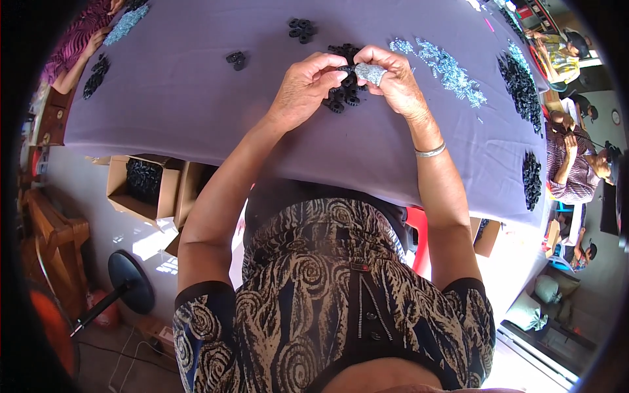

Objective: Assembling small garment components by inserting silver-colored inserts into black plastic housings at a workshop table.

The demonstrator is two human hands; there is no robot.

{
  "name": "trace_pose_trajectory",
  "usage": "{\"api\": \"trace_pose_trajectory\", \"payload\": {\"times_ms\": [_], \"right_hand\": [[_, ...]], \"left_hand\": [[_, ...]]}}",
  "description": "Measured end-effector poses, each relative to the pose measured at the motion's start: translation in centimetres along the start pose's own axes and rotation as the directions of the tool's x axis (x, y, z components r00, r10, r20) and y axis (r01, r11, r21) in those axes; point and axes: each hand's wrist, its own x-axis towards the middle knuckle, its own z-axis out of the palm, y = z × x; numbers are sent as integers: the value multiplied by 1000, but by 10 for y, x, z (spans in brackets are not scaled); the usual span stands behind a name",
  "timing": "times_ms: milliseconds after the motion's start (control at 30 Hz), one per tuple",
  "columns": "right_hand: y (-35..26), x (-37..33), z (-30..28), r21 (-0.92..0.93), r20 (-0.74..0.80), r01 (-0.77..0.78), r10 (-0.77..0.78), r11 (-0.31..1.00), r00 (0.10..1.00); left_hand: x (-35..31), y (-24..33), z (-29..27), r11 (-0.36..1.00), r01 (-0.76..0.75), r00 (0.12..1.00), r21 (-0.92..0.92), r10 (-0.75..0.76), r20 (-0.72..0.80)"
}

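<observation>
Over the purple cloth, my left hand [303,88] pinches a small black part [344,69] between thumb and fingers. My right hand [398,82] closes on the same part from the other side; one of its digits has a silvery-grey wrap [371,74] around it. The fingers hide most of the part. Beneath and beside my hands lies a heap of black round plastic parts [338,103], partly covered by them. To the right of my right hand spreads a loose pile of small clear, light-blue pieces [452,71].
Smaller clusters of black parts sit farther off [301,30] and to the left [236,60]. Larger black piles [519,85] line the table's right side. An open cardboard box [145,187] of black parts stands below the left edge. Other people work around the table [157,124].
</observation>
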Motion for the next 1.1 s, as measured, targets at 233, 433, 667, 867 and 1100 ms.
{"api": "trace_pose_trajectory", "payload": {"times_ms": [233, 433, 667, 867, 1100], "right_hand": [[-5, -1, 6, -166, -19, 69, -74, 984, 997], [3, 0, -1, -286, -1, 99, -104, 953, 995], [-2, -2, 5, -230, -1, 48, -50, 972, 999], [7, 0, 5, -305, 9, 101, -103, 947, 995], [7, 1, 7, -342, 18, 200, -206, 918, 978]], "left_hand": [[0, -1, -2, 1000, -16, 1000, 15, 16, 19], [1, -4, 0, 990, -50, 998, 130, 46, 30], [-1, -5, 0, 991, -37, 999, 131, 36, 14], [0, -14, 0, 969, -125, 992, 214, 130, -9], [3, -16, 2, 931, -197, 975, 307, 219, -40]]}}
